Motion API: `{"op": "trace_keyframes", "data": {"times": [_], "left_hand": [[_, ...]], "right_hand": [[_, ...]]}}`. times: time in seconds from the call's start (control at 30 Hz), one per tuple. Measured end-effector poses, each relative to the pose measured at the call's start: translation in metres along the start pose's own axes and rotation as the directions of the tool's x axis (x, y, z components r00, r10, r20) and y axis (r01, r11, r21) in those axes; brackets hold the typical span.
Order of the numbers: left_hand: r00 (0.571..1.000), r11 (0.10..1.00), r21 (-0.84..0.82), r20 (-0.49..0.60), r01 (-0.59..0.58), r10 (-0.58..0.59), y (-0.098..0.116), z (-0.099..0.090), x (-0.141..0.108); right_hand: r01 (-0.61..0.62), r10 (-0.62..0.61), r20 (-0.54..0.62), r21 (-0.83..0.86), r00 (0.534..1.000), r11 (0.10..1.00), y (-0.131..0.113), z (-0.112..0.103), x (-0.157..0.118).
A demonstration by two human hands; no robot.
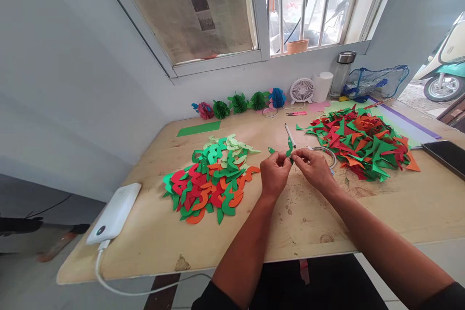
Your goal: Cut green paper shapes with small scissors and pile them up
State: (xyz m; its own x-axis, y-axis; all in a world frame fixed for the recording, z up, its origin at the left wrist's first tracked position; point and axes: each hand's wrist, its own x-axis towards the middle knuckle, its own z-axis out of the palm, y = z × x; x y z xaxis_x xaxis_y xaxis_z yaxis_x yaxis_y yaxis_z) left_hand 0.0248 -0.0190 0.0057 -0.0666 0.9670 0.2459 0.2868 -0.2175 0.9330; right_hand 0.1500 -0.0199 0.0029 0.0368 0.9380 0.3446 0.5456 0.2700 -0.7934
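Close together over the middle of the table, both my hands pinch a small green paper cut-out (289, 144) between their fingertips. My left hand (274, 173) is closed on its near left side, with a green tip showing beyond the fingers. From the right, my right hand (314, 168) grips the same cut-out with thumb and forefinger. Just beyond them lies a white pen (290, 135). To the left spreads a pile of curved paper cut-outs (214, 179) in green, red and orange. A heap of pointed paper scraps (363, 143) lies on the right.
Folded paper figures (239, 103) stand along the wall beside a small white fan (302, 90), a white cylinder (322, 86) and a glass bottle (342, 75). Pink snips (296, 114) lie nearby. A power bank (114, 214) with a cable sits left; a phone (446, 156) lies right.
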Motion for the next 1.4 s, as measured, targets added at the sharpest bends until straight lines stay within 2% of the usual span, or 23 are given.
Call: {"op": "trace_keyframes", "data": {"times": [0.4, 0.73, 1.1, 1.3, 1.4], "left_hand": [[0.999, 1.0, -0.014, -0.022, -0.023, 0.023, -0.0035, 0.0009, 0.0014], [1.0, 0.999, -0.037, 0.021, 0.0, 0.001, 0.001, -0.0014, 0.0011], [1.0, 0.997, -0.076, -0.007, -0.012, 0.011, -0.0003, -0.0038, 0.0037], [0.987, 0.956, -0.272, 0.142, 0.106, -0.069, -0.0039, -0.0026, 0.0052], [0.98, 0.922, -0.353, 0.17, 0.158, -0.102, -0.0045, -0.0017, 0.006]], "right_hand": [[-0.043, 0.042, 0.031, 0.025, 0.999, 0.999, -0.001, -0.002, 0.0006], [-0.102, 0.099, 0.059, 0.054, 0.993, 0.993, 0.0016, -0.0027, 0.002], [-0.142, 0.141, 0.018, 0.098, 0.99, 0.985, -0.0015, -0.0069, 0.003], [-0.164, 0.153, 0.063, 0.251, 0.986, 0.954, 0.001, -0.0061, 0.0047], [-0.182, 0.16, 0.094, 0.308, 0.983, 0.934, -0.001, -0.0065, 0.0052]]}}
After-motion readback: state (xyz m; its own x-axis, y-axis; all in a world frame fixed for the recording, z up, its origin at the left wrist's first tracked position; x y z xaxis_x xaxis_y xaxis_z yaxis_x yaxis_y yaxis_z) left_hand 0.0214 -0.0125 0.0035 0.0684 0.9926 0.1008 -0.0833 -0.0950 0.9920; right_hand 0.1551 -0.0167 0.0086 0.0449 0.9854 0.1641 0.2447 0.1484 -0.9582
